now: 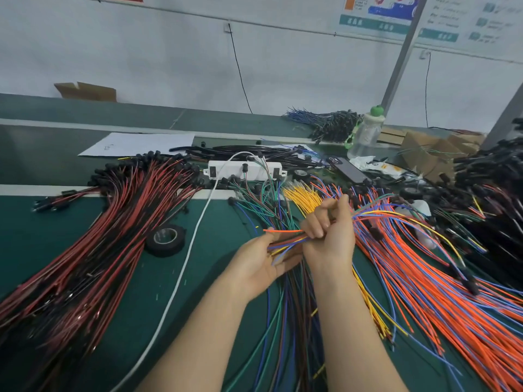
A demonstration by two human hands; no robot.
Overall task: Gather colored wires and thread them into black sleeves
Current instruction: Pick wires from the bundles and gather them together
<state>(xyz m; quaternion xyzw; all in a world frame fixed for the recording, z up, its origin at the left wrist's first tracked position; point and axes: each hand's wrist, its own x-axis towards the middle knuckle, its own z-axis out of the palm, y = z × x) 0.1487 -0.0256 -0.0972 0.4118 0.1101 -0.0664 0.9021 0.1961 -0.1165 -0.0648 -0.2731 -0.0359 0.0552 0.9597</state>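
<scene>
A: What's the bench like?

B: A green table against a white wall, buried in wire. On the left lies a big heap of red and black wires with black ends, then a roll of black tape and a white cable running up to a power strip.

A: And the hands?

B: In the middle. The left hand lies palm up, fingers and thumb curled round a small bundle of coloured wires; one orange wire pokes out leftward above it. The right hand, just beside it and on the same bundle, pinches it with curled fingers. The strands fan away to the right from that grip.

A: Any sleeve on it?

B: None that I can see in either hand. Black tubes lie behind the power strip, well apart from the hands; whether those are the sleeves I can't tell.

A: So how far along?

B: My guess: gathering this bundle is under way, threading not begun. To the right a great spread of loose orange and blue wires waits, with a dark heap at the far edge that may be finished pieces, too blurred to say.
</scene>
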